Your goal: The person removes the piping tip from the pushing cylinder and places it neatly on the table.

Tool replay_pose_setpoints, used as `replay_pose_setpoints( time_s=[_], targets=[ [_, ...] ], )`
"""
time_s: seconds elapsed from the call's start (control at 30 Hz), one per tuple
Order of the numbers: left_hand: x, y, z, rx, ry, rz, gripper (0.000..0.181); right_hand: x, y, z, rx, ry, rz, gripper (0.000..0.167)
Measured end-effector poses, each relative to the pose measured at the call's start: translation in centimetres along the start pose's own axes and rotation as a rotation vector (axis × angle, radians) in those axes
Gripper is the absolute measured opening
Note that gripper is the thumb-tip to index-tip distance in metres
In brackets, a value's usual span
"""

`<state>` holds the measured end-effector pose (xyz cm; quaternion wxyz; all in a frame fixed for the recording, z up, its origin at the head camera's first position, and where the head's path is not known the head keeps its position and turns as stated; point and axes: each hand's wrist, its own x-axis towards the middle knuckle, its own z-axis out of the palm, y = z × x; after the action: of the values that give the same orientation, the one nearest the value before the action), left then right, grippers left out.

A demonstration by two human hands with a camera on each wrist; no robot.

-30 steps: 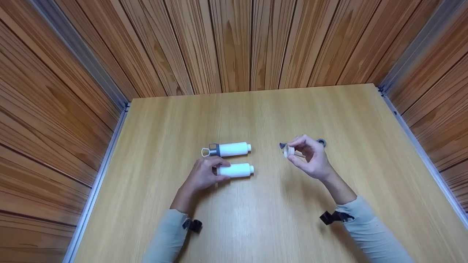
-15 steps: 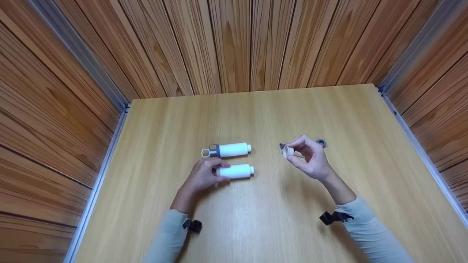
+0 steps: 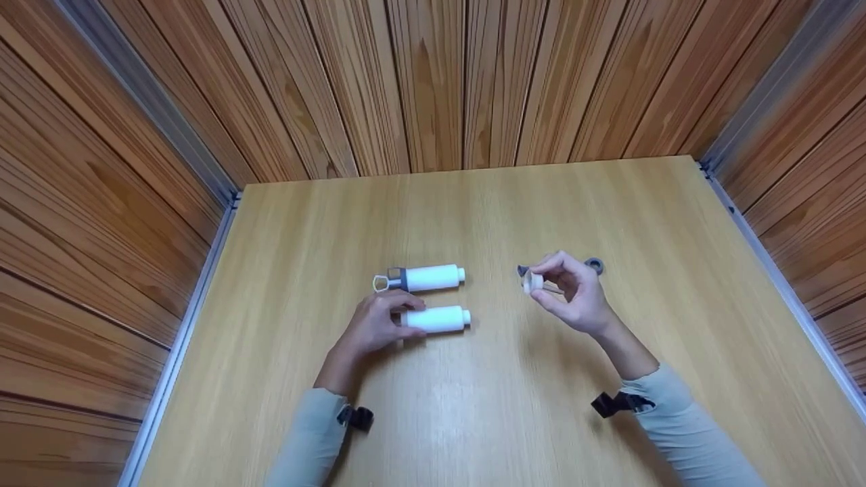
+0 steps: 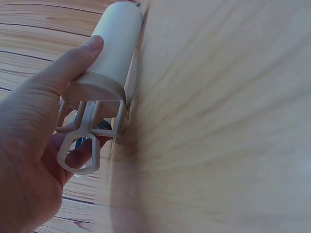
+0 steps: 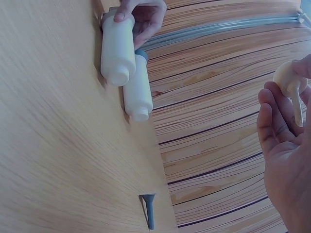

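My left hand (image 3: 387, 319) grips the near white syringe-like cylinder (image 3: 436, 319) at its collar end, the thumb lying along the barrel. In the left wrist view, a beige collar with square finger loops and a ring-shaped plunger handle (image 4: 80, 155) shows at that end. The cylinder lies on its side, its narrow tip pointing right. My right hand (image 3: 574, 291) pinches a pale round nozzle cap (image 3: 533, 281) above the table. The right wrist view shows a thin tube (image 5: 297, 106) sticking out of the cap.
A second white cylinder (image 3: 433, 277) with a dark grey collar lies just beyond the first. A dark grey flared nozzle (image 5: 150, 211) lies on the table (image 3: 460, 223), partly behind my right hand in the head view. A dark ring (image 3: 595, 265) is beyond that hand. Wood-panelled walls surround the table.
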<state>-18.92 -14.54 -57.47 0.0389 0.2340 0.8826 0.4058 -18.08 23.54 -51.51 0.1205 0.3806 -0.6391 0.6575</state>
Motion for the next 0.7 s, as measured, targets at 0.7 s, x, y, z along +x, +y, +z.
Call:
replay_pose_setpoints(
  time_s=[0.7],
  targets=[
    [-0.41, 0.12, -0.35, 0.030, 0.182, 0.197, 0.029, 0.60, 0.31, -0.52, -0.049, 0.013, 0.037, 0.043]
  ],
)
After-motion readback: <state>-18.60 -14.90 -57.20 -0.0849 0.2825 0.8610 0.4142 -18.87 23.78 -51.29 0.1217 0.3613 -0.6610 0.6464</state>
